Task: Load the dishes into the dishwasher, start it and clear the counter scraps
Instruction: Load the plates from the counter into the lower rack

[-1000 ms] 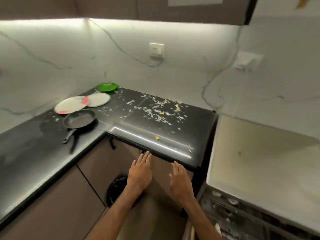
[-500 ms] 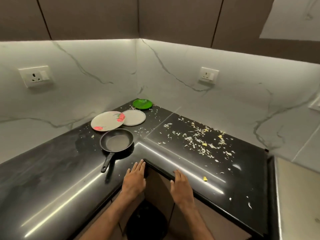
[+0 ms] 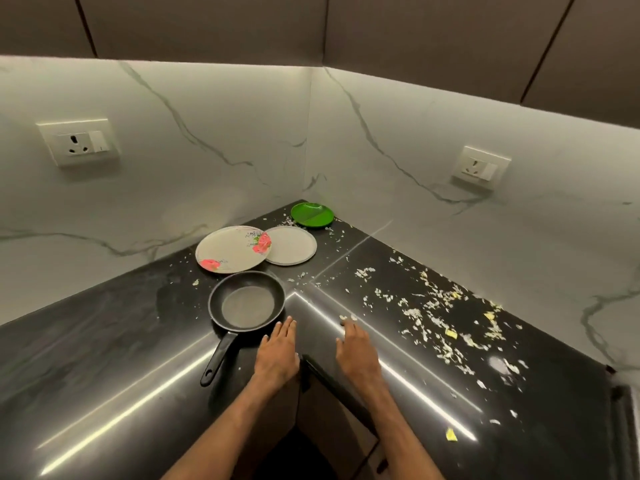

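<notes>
A black frying pan (image 3: 247, 303) rests on the black L-shaped counter (image 3: 104, 358), its handle pointing toward me. Behind it lie a flowered plate (image 3: 232, 248), a plain white plate (image 3: 291, 244) and a green plate (image 3: 312, 214) in the corner. White and yellow scraps (image 3: 433, 317) are strewn over the right arm of the counter. My left hand (image 3: 277, 353) hovers flat over the inner counter corner, just right of the pan handle, holding nothing. Beside it, my right hand (image 3: 356, 351) is spread over the counter edge, empty, fingertips near a few scraps.
Marble walls with two wall sockets (image 3: 79, 142) (image 3: 481, 167) enclose the corner, and dark cabinets hang above. Brown cabinet doors (image 3: 332, 420) sit under the counter between my arms. An appliance edge (image 3: 627, 427) shows at the far right.
The view swung left and up from the open dishwasher toward the counter corner. Both hands rose from the cabinet front to above the counter's inner corner, close to the pan.
</notes>
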A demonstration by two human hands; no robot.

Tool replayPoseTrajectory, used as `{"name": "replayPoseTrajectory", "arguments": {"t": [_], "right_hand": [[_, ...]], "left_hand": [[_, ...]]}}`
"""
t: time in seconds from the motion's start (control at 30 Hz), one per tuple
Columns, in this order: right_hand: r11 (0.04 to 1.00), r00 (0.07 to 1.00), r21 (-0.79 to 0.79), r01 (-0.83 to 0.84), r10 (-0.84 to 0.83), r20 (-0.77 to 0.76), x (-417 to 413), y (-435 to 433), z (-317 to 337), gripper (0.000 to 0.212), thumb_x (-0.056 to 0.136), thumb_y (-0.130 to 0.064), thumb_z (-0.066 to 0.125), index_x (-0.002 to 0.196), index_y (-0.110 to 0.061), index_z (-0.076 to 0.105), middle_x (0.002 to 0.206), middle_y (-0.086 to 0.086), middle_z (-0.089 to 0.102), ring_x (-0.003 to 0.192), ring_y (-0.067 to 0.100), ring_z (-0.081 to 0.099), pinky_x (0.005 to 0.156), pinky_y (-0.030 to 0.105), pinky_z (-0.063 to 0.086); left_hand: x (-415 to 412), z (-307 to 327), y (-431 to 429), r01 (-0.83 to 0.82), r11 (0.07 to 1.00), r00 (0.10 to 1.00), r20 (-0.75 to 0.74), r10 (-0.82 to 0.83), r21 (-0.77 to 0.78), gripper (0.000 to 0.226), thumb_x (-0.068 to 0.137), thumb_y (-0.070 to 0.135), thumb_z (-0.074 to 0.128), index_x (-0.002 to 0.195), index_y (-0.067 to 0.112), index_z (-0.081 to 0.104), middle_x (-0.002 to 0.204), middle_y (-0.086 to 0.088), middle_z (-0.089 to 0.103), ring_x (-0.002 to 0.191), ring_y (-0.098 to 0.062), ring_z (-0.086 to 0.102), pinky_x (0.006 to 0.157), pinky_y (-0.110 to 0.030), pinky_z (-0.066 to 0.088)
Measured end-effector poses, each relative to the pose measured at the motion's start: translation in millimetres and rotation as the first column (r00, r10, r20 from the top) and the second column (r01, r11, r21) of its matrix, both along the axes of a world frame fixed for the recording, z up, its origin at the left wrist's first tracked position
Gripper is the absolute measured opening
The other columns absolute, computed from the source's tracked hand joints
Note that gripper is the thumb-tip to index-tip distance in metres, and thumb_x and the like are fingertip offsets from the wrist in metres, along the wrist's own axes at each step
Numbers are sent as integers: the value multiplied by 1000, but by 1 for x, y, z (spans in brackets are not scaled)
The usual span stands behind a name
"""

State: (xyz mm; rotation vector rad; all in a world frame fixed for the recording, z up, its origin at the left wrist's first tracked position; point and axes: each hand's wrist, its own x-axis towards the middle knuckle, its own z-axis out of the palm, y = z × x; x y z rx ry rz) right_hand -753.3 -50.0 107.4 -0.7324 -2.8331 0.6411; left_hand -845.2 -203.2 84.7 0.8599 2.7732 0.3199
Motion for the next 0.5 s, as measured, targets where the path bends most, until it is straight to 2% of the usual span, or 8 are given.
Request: {"name": "replayPoseTrajectory", "arguments": {"t": [0.13,0.23,0.3,0.4,0.5], "right_hand": [[997,997,-31,-69,70,38,-71,37,-5,44,100,-22,51,143,-13,44,143,6,50,131,23,45,106,32,39],[988,980,1,-158,156,122,-114,60,-6,45,100,-21,51,143,-10,44,142,9,51,130,25,46,107,34,38],[978,963,11,-207,202,181,-140,78,-11,43,99,-21,52,139,-10,46,139,9,52,128,26,48,107,36,39],[971,946,-2,-240,234,225,-177,107,-17,36,96,-19,52,131,-11,51,135,9,55,125,27,50,104,37,42],[968,933,-37,-250,251,259,-216,132,-24,38,96,-17,51,133,-9,52,136,11,56,125,28,50,104,37,43]], "left_hand": [[-40,-21,39,-61,995,998,-15,60,-74,73,99,23,47,160,16,6,168,2,3,154,-20,7,122,-42,20],[-59,-33,61,-65,985,998,-15,63,-159,78,98,19,54,159,17,6,168,-1,1,154,-24,6,123,-44,17],[-69,-36,77,-88,979,994,54,99,-183,82,97,27,60,159,19,7,168,-1,-1,154,-25,4,124,-45,16],[-84,-37,98,-168,973,963,185,197,-159,92,92,44,64,159,25,5,167,2,-5,154,-23,3,119,-44,28],[-100,-38,110,-209,954,944,212,254,-215,104,85,53,70,159,28,3,167,0,-5,154,-24,6,117,-44,33]]}}
